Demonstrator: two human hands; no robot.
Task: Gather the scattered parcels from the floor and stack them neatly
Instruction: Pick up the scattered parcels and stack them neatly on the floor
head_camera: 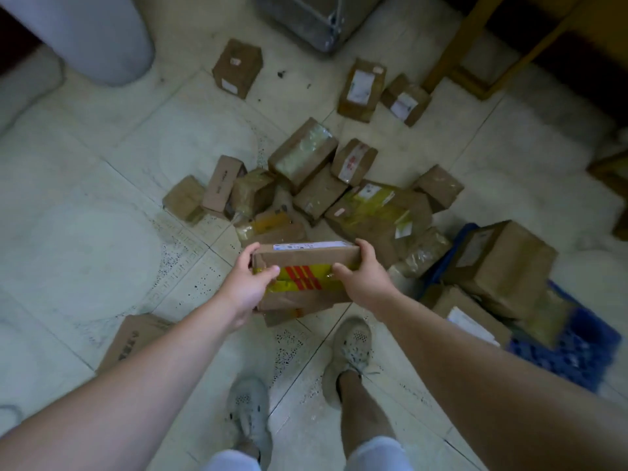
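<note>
Parcel with yellow-and-red tape hangs above the tiled floor, clamped at its ends by both hands: the left hand and the right hand curl round its edges. Just beyond lies a heap of parcels. To the right, what looks like a blue crate holds more. Farther off, a lone box lies well apart.

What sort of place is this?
Likely a parcel storeroom or pickup point, not certain: taped cardboard parcels lie scattered on the tiled floor, more sit in a blue crate, and the left hand and right hand grip a labelled parcel.
</note>
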